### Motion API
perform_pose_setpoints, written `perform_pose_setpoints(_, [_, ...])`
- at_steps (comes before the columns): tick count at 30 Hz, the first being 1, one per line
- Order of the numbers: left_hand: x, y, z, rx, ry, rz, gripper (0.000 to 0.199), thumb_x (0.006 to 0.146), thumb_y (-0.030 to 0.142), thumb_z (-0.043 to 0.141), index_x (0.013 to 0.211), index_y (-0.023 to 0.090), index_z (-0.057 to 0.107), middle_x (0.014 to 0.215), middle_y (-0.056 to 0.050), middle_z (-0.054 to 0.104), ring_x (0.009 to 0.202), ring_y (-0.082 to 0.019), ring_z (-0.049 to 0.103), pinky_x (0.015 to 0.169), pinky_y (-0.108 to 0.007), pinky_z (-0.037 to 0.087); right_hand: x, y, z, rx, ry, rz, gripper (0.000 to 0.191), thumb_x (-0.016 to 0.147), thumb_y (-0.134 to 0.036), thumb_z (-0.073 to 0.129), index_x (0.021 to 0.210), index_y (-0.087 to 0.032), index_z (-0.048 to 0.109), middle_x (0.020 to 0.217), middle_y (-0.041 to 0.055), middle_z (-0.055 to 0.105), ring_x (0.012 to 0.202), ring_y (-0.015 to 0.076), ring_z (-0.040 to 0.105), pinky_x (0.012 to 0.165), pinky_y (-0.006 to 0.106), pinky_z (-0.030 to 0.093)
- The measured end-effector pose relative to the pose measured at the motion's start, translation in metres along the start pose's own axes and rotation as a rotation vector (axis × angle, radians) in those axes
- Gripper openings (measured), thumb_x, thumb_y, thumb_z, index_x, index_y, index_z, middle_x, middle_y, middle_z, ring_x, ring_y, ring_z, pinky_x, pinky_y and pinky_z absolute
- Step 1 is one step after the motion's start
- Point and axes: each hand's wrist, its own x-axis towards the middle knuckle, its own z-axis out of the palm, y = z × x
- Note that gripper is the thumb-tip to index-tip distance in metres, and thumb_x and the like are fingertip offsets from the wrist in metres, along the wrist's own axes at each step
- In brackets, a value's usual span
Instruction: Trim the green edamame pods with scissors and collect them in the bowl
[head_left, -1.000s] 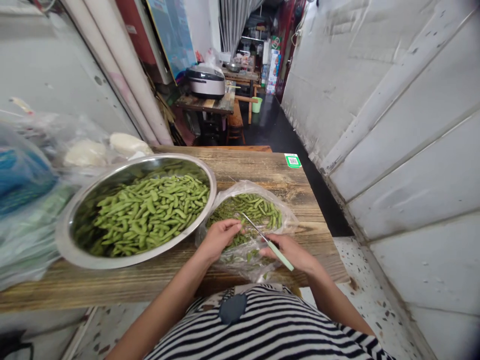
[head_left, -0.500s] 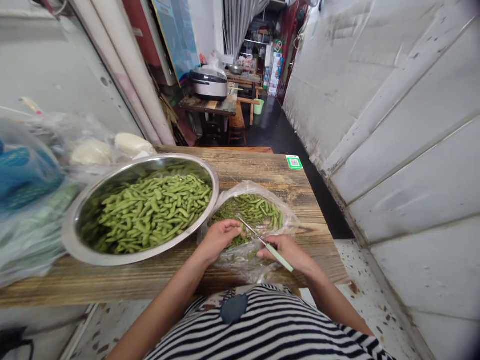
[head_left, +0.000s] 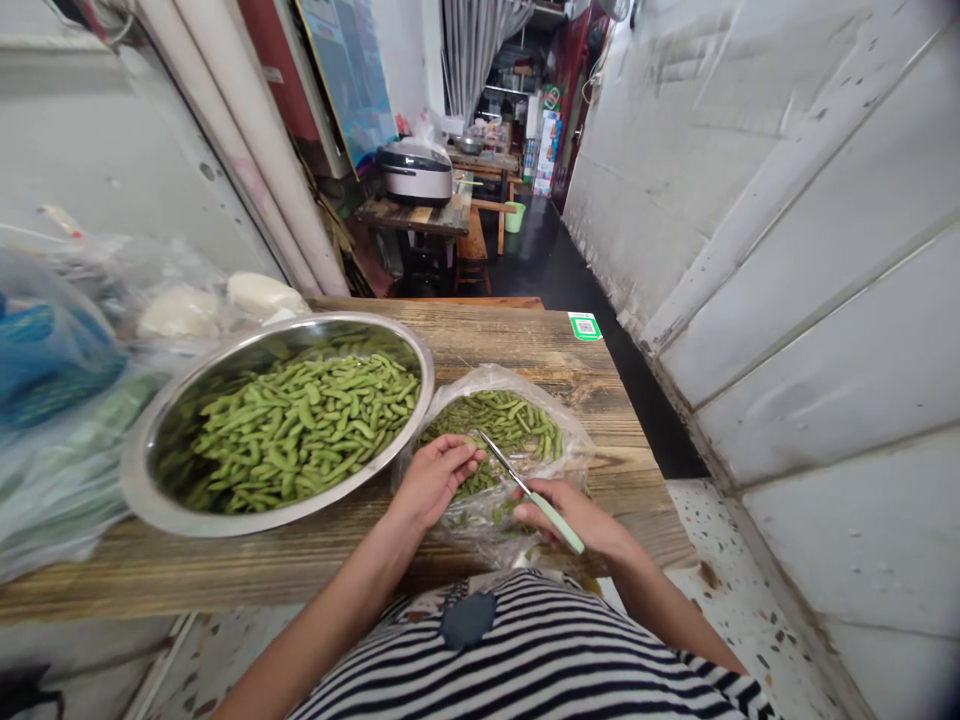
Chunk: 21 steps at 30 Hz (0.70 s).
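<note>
Over a clear plastic bag (head_left: 574, 440) of green pods (head_left: 517, 420), my left hand (head_left: 435, 480) pinches a small green pod at its fingertips. My right hand (head_left: 566, 512) is closed round scissors (head_left: 551, 520) with pale green handles. Their metal blades point up and left, and the tips are close to my left fingertips. Left of the bag is a large oval steel basin (head_left: 142, 505) that holds many green pods (head_left: 307, 430). The bag's near side lies partly under my hands.
The wooden table (head_left: 495, 335) bears a QR card (head_left: 585, 326) at its far right corner. Plastic bags (head_left: 67, 460) lie at the left, with pale wrapped lumps (head_left: 180, 311) behind the basin. A rice cooker (head_left: 415, 172) stands on a farther table.
The view has shifted slightly. My left hand has turned a little, with its fingers still pinched near the scissor tips. My right hand still holds the scissors, whose blades look closer together.
</note>
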Motion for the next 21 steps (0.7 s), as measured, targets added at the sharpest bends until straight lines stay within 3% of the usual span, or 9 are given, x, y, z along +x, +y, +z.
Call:
perform_pose_setpoints(17, [-0.014, -0.004, 0.008, 0.001, 0.039, 0.057, 0.029, 0.049, 0.02, 0.084, 0.061, 0.011, 0.059, 0.064, -0.002, 0.066, 0.068, -0.01, 0.064, 0.068, -0.018, 0.051, 0.004, -0.001, 0.014, 0.204, 0.033, 0.064, 0.038, 0.079, -0.055, 0.06, 0.08, -0.017, 0.054, 0.042, -0.0095, 0.038, 0.032, 0.0058, 0.036, 0.031, 0.015, 0.028])
perform_pose_setpoints(21, [-0.033, 0.021, 0.001, 0.1, 0.028, 0.115, 0.026, 0.056, 0.022, 0.078, 0.066, 0.013, 0.057, 0.06, 0.001, 0.061, 0.055, -0.006, 0.055, 0.05, -0.015, 0.043, 0.006, 0.002, 0.01, 0.219, 0.032, 0.068, 0.038, 0.076, -0.053, 0.064, 0.081, -0.016, 0.055, 0.043, -0.0093, 0.041, 0.032, 0.0055, 0.038, 0.031, 0.014, 0.029])
